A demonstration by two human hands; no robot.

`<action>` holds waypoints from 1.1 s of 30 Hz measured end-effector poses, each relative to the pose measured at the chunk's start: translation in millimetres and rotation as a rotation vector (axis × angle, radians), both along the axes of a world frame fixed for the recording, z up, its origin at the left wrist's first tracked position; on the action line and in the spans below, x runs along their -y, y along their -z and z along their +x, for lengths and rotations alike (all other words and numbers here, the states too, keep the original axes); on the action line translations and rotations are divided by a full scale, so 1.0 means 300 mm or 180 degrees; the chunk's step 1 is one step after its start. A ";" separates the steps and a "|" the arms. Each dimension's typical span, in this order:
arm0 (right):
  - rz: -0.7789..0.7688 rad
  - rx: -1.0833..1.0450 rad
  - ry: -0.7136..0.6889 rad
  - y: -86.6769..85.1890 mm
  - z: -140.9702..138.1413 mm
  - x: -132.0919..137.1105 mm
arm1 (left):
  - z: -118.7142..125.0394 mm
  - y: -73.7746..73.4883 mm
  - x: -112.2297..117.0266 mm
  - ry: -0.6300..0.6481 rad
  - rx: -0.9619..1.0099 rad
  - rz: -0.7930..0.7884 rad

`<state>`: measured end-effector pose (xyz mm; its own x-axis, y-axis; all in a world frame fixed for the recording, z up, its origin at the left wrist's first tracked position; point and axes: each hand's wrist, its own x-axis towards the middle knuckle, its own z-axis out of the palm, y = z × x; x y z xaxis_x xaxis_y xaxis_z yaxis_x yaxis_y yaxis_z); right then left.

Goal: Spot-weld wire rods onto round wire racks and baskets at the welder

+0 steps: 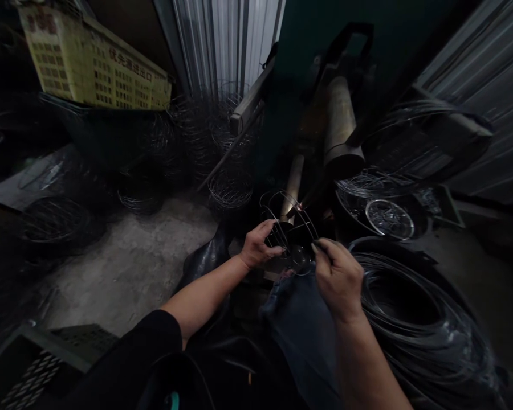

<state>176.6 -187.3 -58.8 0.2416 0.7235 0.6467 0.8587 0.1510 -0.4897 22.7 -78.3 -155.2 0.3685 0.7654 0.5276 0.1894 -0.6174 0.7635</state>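
Observation:
A small round wire frame (308, 223) of thin curved rods is between my hands, its far side close to a brass-coloured cylinder (294, 182) on the machine in front of me. My left hand (261, 245) grips the frame's left side, thumb and fingers around the wires. At the near right end of a wire, my right hand (338, 276) is closed in a pinch on the frame. A small bright reddish spot shows where the wire meets the machine. The frame's lower part is dark and hard to make out.
A thicker metal cylinder (344, 128) juts out above the frame. To the right lie a large wire coil (444, 336) and a tub (346, 208) holding wire rings. Stacked wire baskets (231, 191) stand ahead left, near a yellow crate (98, 65). A green crate (74, 341) sits lower left.

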 end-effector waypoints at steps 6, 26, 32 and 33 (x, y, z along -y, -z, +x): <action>-0.0073 0.0198 0.0017 -0.039 0.012 -0.081 | 0.026 -0.016 -0.045 -0.0078 0.0205 -0.0268; -0.0709 -0.1188 0.0294 0.099 0.076 0.123 | 0.046 -0.003 -0.061 -0.0170 -0.0020 -0.0350; -0.0347 -0.0832 0.0411 0.153 0.062 0.097 | 0.051 -0.014 -0.064 -0.0210 -0.0061 -0.0392; -0.0326 -0.0740 0.0390 0.151 0.066 0.096 | 0.050 -0.017 -0.063 -0.0202 -0.0077 -0.0411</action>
<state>196.3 -216.0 -104.1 0.4646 0.7385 0.4886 0.7304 -0.0076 -0.6830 37.8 -59.6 -150.0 0.3286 0.8486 0.4147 0.2444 -0.5005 0.8305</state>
